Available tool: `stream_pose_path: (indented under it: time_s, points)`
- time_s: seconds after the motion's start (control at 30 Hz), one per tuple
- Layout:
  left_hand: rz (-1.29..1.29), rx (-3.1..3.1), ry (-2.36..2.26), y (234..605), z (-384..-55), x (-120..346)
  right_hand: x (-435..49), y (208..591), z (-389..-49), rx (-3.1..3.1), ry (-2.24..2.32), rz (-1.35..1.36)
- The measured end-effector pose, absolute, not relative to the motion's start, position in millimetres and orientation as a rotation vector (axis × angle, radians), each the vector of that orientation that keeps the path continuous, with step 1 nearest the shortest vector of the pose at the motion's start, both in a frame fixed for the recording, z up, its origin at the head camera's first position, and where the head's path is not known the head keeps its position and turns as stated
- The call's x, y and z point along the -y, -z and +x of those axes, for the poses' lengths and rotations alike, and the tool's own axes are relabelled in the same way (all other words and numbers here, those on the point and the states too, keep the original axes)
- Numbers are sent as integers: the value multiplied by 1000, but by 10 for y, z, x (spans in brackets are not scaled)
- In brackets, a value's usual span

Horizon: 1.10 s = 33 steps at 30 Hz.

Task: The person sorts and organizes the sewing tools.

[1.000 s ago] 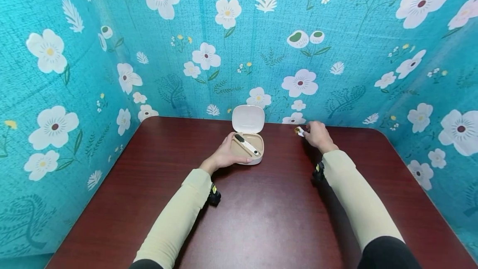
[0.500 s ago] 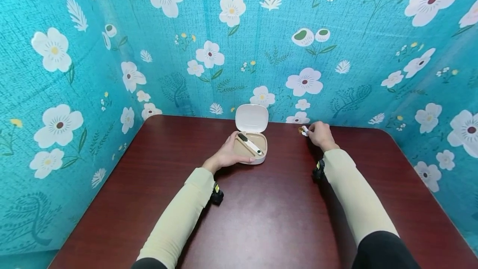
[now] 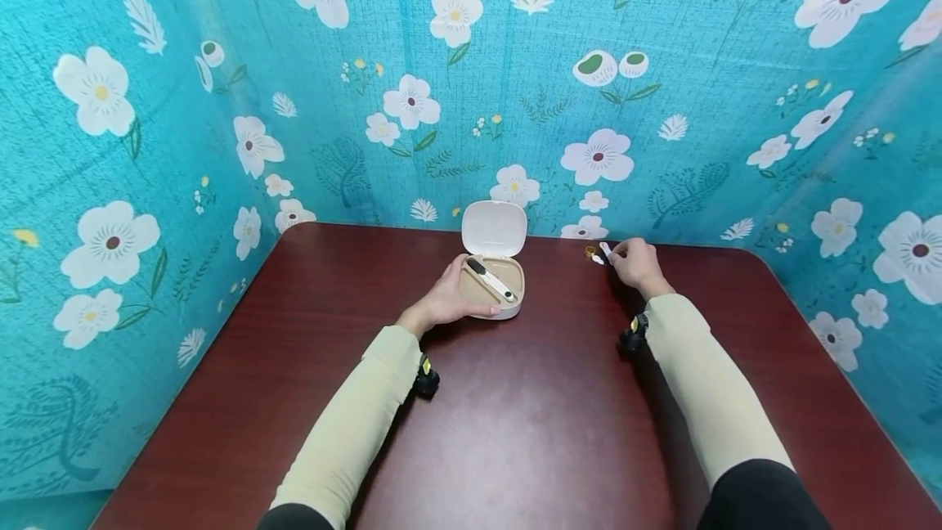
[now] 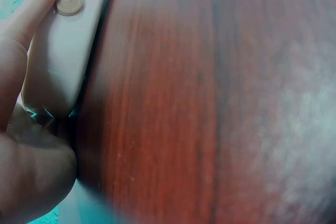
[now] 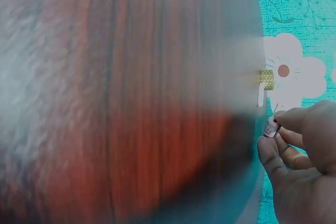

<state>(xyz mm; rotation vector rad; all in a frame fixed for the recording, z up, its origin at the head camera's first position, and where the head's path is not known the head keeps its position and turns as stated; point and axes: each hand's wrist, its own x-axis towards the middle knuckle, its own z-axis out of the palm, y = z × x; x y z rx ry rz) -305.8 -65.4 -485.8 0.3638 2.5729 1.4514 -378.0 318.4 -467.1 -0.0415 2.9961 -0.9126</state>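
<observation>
My left hand (image 3: 445,297) grips the left side of a small white case (image 3: 508,313), its lid standing up at the back. A white tool with a black end (image 3: 491,280) lies slantwise in the case's beige inside. In the left wrist view, a finger lies along the case wall (image 4: 65,51) beside a round beige button (image 4: 69,2). At the table's back, my right hand (image 3: 639,264) pinches a small white cylindrical piece (image 5: 271,128) between thumb and fingers; its kind is unclear. Close by lie a gold ring-shaped item (image 3: 589,251) and another small white piece (image 3: 598,260).
A dark red-brown wooden table (image 3: 515,399) carries everything. Blue flowered cloth (image 3: 368,105) hangs close behind its back edge and along both sides. The right hand works right by that back edge.
My right hand has drawn slightly away from the gold item, with a white piece now apart from the other white piece. The left hand keeps its hold on the case.
</observation>
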Motion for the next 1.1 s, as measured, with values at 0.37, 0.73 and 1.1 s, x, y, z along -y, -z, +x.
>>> stream_pose_path:
  time_s: [0.37,0.73,1.1]
  points:
    - [355,-2578,-1466,4840,-3040,666,-3192,4618,-3688,-3081,983,-100]
    - [368,-2583,-1475,4853,-3037,643,-3062,4554,-3542,-3067,1047,-153]
    - [377,-2586,-1490,4847,-3038,637,-3001,4505,-3462,-3047,1044,-171]
